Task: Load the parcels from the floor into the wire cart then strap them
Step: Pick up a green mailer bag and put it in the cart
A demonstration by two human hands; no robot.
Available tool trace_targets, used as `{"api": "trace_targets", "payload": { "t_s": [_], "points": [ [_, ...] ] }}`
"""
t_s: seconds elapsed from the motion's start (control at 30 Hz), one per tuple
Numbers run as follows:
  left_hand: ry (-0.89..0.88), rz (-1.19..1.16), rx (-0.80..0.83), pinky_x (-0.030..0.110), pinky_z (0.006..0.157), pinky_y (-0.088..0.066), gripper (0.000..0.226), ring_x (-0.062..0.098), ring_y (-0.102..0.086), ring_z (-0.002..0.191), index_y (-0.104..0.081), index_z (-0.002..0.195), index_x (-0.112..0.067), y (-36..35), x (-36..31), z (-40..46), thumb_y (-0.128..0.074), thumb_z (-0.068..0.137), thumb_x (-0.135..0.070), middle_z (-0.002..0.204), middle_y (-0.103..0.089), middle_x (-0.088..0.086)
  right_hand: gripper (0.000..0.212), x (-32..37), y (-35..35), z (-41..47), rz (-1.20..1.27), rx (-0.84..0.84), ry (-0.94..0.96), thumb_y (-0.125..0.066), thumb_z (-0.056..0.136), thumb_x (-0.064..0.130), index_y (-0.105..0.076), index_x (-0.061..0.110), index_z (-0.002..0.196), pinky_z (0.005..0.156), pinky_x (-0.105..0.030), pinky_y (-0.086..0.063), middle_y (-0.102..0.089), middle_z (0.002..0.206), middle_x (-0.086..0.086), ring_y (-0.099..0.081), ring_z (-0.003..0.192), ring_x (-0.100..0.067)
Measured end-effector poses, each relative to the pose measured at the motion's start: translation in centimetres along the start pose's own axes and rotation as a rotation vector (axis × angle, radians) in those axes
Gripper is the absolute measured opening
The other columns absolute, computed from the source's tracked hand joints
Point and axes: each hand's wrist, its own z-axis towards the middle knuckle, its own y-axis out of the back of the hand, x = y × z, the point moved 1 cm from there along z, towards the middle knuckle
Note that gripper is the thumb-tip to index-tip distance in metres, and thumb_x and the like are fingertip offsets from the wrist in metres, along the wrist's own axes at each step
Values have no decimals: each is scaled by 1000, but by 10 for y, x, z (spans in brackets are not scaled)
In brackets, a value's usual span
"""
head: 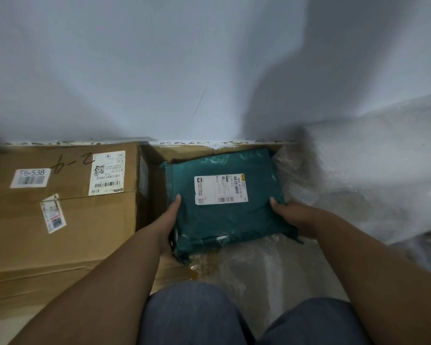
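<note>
A teal plastic-wrapped parcel (224, 220) with a white shipping label lies in the middle of the view, on flattened cardboard near the wall. My left hand (169, 220) grips its left edge, thumb on top. On the other side my right hand (291, 215) holds the right edge, thumb also on top. A large brown cardboard box (60, 215) with several labels and "2-4" written on it lies to the left. No wire cart or strap is in view.
A white wall (184, 70) rises just behind the parcels. Bubble wrap (358, 183) is heaped at the right and spreads under the teal parcel. Flattened cardboard (189, 150) covers the floor. My knees in blue trousers (197, 314) are at the bottom.
</note>
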Motion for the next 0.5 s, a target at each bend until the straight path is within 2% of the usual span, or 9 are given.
{"api": "trace_targets", "payload": {
  "t_s": [0.03,0.1,0.17,0.2,0.27,0.3,0.4,0.43,0.5],
  "points": [
    [6,-34,20,59,95,-46,104,41,-60,112,-54,132,-16,1,0,-1,-65,55,-85,123,-63,21,125,-1,1,1,85,26,-21,-73,35,84,-51,10,134,103,-43,-48,-62,130,-7,-62,113,-29],
    [4,-46,25,55,90,-47,96,40,-60,109,-56,129,-17,2,0,-7,-66,58,-82,119,-65,21,124,-3,2,-1,189,66,-50,-76,33,82,-53,14,133,103,-45,-48,-64,128,-6,-63,114,-29],
    [-39,-50,19,49,82,-49,81,36,-63,102,-62,121,-16,2,-3,-14,-65,67,-77,110,-70,19,115,0,-1,-10,270,92,-55,-78,37,79,-58,13,129,103,-47,-48,-68,124,-8,-65,113,-30],
    [-66,-69,25,46,80,-50,74,34,-64,99,-65,116,-15,2,-6,-17,-64,70,-74,103,-73,19,106,0,-1,-12,323,107,-39,-77,44,76,-60,12,127,104,-46,-47,-69,121,-10,-65,112,-31],
    [-107,-107,24,44,81,-51,67,33,-67,96,-68,111,-14,2,-9,-23,-64,74,-70,95,-75,19,89,1,-3,-16,399,130,-24,-66,59,73,-63,12,124,105,-46,-46,-70,119,-11,-65,113,-30],
    [-124,-109,16,44,84,-51,66,34,-67,96,-68,111,-14,2,-10,-26,-65,74,-68,95,-75,18,88,1,-4,-18,406,129,-33,-61,60,75,-64,14,123,102,-44,-48,-70,119,-10,-65,113,-30],
    [-142,-119,-16,42,80,-49,56,34,-65,92,-66,106,-15,2,-14,-34,-64,77,-64,96,-72,17,99,6,-8,-27,400,77,-76,-58,44,85,-65,19,118,79,-37,-53,-70,118,-10,-64,108,-29],
    [-140,-123,-22,43,82,-48,54,34,-64,91,-66,104,-15,2,-14,-36,-64,78,-62,96,-71,16,102,6,-9,-28,408,63,-80,-61,41,85,-65,19,118,76,-36,-53,-70,117,-10,-64,107,-29],
    [-142,-120,-25,45,90,-46,52,34,-64,93,-66,105,-16,2,-16,-38,-64,77,-60,96,-72,16,97,8,-11,-31,453,55,-81,-66,47,80,-65,17,120,81,-38,-55,-71,115,-10,-66,107,-29]
  ]
}}
